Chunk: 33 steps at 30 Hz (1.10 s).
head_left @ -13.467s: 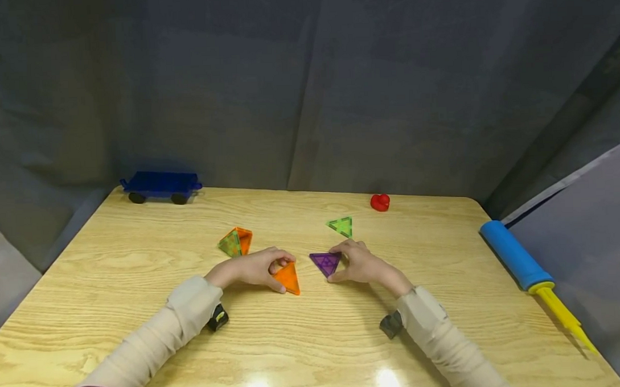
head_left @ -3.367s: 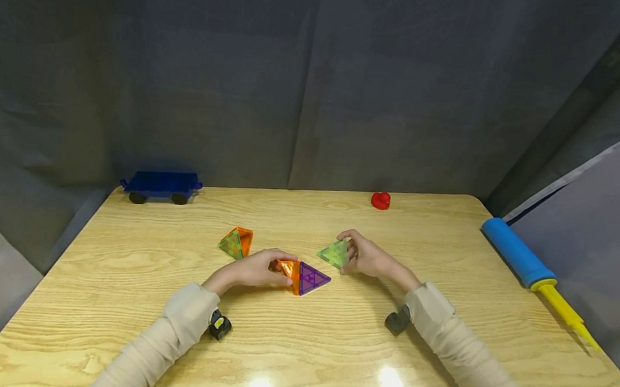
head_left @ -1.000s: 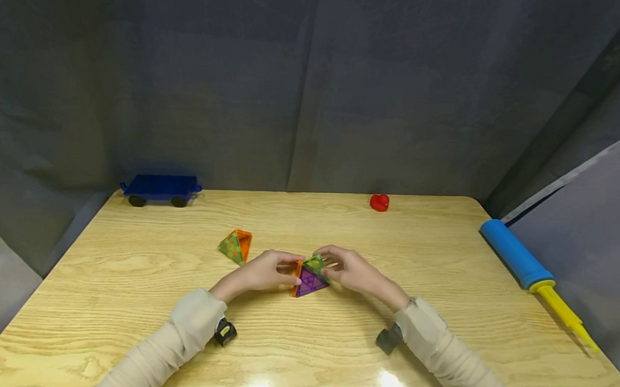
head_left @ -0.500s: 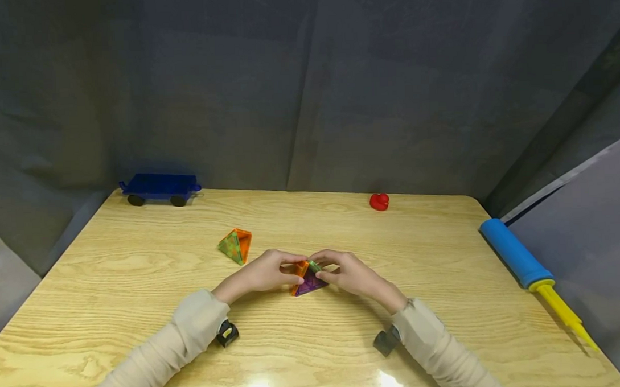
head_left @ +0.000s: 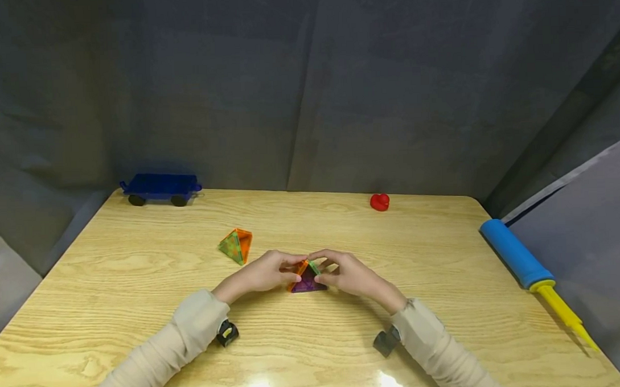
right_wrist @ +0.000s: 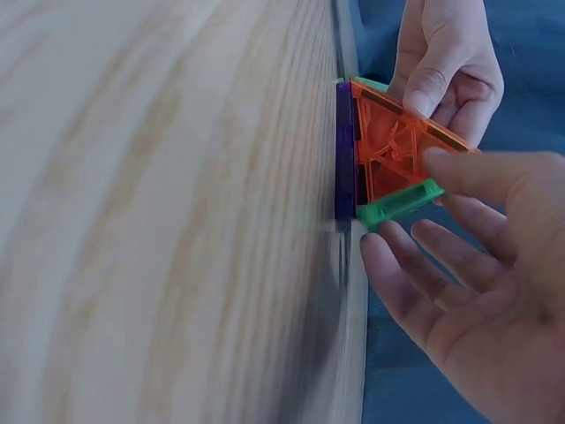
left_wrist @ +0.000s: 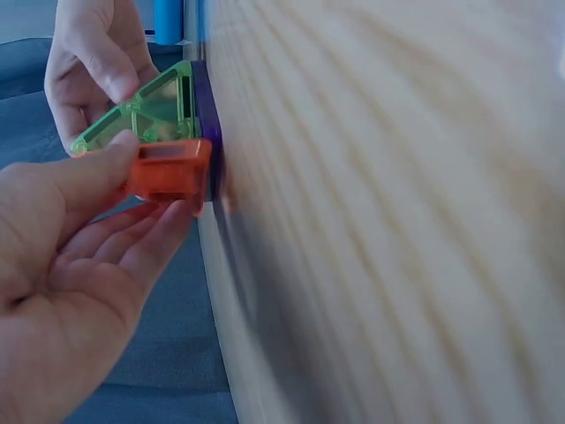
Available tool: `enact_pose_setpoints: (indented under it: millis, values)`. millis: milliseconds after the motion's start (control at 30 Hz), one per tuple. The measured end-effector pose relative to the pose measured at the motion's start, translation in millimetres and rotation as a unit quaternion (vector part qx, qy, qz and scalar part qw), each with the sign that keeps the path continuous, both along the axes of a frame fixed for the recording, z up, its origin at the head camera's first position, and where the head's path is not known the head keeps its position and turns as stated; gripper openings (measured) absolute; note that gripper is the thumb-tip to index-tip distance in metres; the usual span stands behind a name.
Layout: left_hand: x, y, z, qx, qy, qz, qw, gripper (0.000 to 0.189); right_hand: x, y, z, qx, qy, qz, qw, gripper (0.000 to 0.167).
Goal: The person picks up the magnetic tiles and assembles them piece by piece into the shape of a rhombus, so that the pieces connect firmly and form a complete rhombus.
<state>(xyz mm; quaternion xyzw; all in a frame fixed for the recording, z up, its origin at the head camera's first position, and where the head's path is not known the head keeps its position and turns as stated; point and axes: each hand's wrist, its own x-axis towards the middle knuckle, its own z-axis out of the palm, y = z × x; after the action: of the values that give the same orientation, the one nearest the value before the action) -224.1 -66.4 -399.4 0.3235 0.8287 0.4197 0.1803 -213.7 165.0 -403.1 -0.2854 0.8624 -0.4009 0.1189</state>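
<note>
My left hand (head_left: 264, 272) pinches an orange triangular magnetic tile (left_wrist: 168, 172) that leans up from a purple triangular magnetic tile (head_left: 308, 283). The purple one lies flat on the table. From the other side, my right hand (head_left: 348, 273) holds a green triangular magnetic tile (right_wrist: 402, 203) between thumb and fingers. Orange and green slope toward each other, their upper tips meeting near my two index fingertips in the head view. Together the three tiles form a small tent, with the purple one as its base.
A finished-looking orange and green tile pyramid (head_left: 235, 246) stands left of my hands. Along the back edge are a blue wheeled toy wagon (head_left: 161, 187) and a small red rubber duck (head_left: 379, 202). A blue and yellow hand pump (head_left: 522, 260) lies at the right edge.
The purple tile has been joined to the orange one, and the green tile brought in from the right. Over the last second, orange and green have been tilted together and the purple base turned slightly.
</note>
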Motion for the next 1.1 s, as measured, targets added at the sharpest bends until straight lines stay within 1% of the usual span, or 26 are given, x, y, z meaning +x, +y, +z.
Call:
enact_pose_setpoints:
  millis: [100,233,333,500,600,733,867,1000,1100]
  values:
    - [-0.9,-0.7,-1.3,0.003,0.007,0.003,1.0000,0.044,0.5,0.7,0.5,0.000,-0.014,0.005,0.9999,0.050]
    - [-1.5,-1.6,-2.2,0.004,0.024,0.016,0.9996,0.042,0.3,1.7,-0.3,0.010,-0.012,0.018,0.9997,0.062]
    - [-1.4,-1.7,-2.1,0.004,0.032,0.023,0.9992,0.040,0.3,2.0,-0.7,0.023,-0.011,0.019,0.9995,0.069]
    - [-1.9,-0.7,-1.9,0.011,0.043,0.028,0.9986,0.034,-0.3,1.7,-0.5,0.040,-0.006,0.019,0.9990,0.073]
    - [-1.8,1.7,-0.8,0.013,0.059,0.032,0.9977,0.030,-0.9,1.5,-0.7,0.040,-0.002,0.020,0.9990,0.073]
    - [-5.2,5.0,-2.5,0.013,0.081,0.037,0.9959,0.027,-1.4,1.0,-1.3,0.036,0.008,0.013,0.9992,0.072]
    - [-6.9,7.0,-3.4,0.017,0.078,0.038,0.9961,0.028,-2.1,1.4,-3.2,0.042,0.034,0.005,0.9985,0.069]
    - [-6.9,8.0,-2.6,0.022,0.059,0.043,0.9971,0.032,-2.4,1.7,-3.1,0.048,0.056,-0.014,0.9972,0.065]
    - [-5.9,8.8,-1.5,0.027,0.043,0.044,0.9977,0.036,-2.3,1.9,-1.9,0.044,0.063,-0.026,0.9967,0.058]
